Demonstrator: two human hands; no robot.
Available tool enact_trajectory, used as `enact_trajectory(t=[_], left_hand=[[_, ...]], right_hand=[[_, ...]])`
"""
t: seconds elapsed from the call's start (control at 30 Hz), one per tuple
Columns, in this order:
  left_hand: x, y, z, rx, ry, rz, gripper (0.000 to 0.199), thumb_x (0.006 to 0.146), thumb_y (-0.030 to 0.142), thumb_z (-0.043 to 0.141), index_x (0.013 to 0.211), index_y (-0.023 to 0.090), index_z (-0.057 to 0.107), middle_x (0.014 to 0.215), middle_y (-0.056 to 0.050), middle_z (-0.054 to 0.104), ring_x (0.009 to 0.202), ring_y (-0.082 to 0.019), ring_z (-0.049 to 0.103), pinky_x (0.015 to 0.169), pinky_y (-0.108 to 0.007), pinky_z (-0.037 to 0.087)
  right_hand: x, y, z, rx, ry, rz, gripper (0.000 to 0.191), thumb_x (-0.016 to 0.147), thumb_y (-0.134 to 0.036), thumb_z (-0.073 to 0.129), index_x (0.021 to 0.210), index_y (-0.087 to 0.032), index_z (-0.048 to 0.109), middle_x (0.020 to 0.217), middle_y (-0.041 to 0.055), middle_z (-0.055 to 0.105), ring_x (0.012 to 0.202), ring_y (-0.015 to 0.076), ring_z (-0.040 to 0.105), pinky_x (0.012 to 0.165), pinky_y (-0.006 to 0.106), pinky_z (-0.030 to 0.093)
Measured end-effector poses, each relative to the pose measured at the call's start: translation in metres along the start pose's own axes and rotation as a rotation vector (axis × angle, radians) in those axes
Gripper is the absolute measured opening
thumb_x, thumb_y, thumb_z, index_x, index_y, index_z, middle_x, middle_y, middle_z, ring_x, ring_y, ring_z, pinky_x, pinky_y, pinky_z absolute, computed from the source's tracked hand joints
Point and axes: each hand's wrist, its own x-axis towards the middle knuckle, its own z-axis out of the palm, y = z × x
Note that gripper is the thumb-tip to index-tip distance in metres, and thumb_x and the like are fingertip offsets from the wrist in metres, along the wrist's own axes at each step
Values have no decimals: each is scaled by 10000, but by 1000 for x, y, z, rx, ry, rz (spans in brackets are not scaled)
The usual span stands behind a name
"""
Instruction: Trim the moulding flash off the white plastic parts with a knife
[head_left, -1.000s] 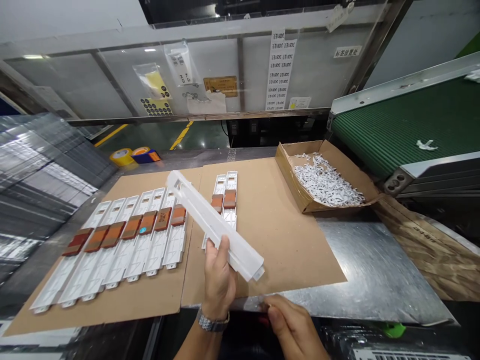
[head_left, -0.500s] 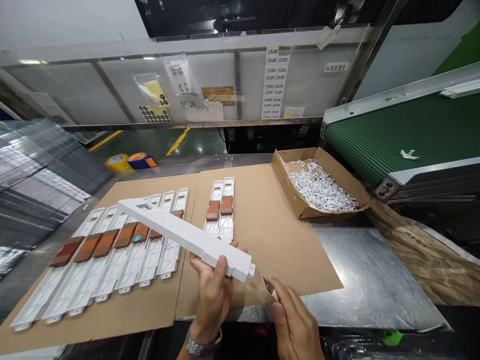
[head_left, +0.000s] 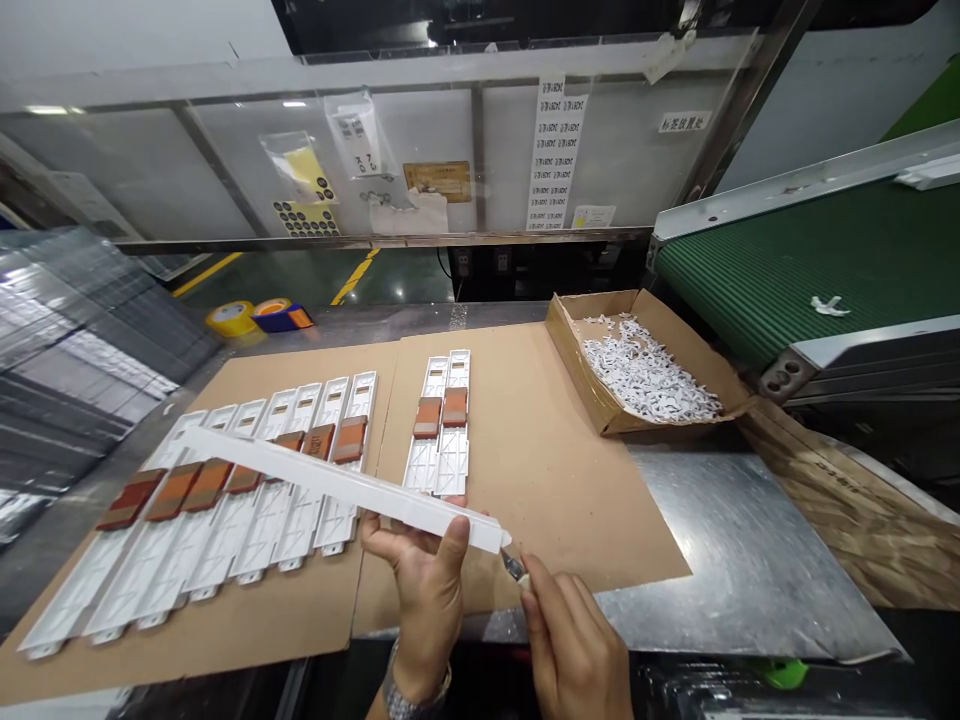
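Note:
My left hand (head_left: 420, 570) grips a long white plastic part (head_left: 352, 487) near its right end, tilted with its narrow side towards me. Between the fingers of my right hand (head_left: 574, 630) is a small knife (head_left: 514, 566), its blade tip at or very near the tab on the part's right end. Beneath the far end of the held part, several similar white plastic strips (head_left: 262, 530) lie side by side on cardboard, brown-orange blocks (head_left: 350, 438) resting across them. Two more such strips (head_left: 437, 462) lie just beyond my left hand.
A cardboard box (head_left: 592, 375) with many small white plastic scraps (head_left: 649, 375) stands at the back right, beside a green conveyor belt (head_left: 810, 270). Tape rolls (head_left: 231, 319) sit at the back left. Brown cardboard sheets (head_left: 540, 480) cover part of the metal table (head_left: 757, 550).
The white part has turned from its broad face to its narrow side, its far end shifting left and down. My right hand has brought the knife left, up to the part's end tab.

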Motion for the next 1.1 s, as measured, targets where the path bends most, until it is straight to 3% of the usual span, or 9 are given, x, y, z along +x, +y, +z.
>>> enact_trajectory(t=[0.4,0.67,0.97,1.1], left_hand=[[0,0,1,-35,-44,-16,807,672,357,754,1204,265,154,940,-43,579,742,-179,642,726,-372,547],[-2,-1,3,-24,-39,4,763,692,347,740,1188,286,163,937,-30,580,710,-168,639,716,-383,543],[-4,2,4,23,22,-2,805,645,368,773,1183,272,183,1007,-42,561,898,-182,619,835,-374,506],[-4,2,5,10,34,-14,799,647,351,775,1179,281,183,1012,-42,555,889,-177,620,848,-373,500]], right_hand=[[2,-1,-1,-18,19,26,296,947,-190,407,1199,-86,521,817,100,662,673,179,606,578,274,484],[2,-1,-2,-31,27,21,283,953,-187,391,1163,-78,546,909,132,675,771,182,636,593,249,490],[-1,1,-4,-8,6,43,299,938,-186,424,1209,-107,525,833,87,670,695,175,628,582,260,487],[-2,6,-1,12,6,63,303,937,-196,428,1212,-127,535,846,86,676,711,176,641,587,253,497]])
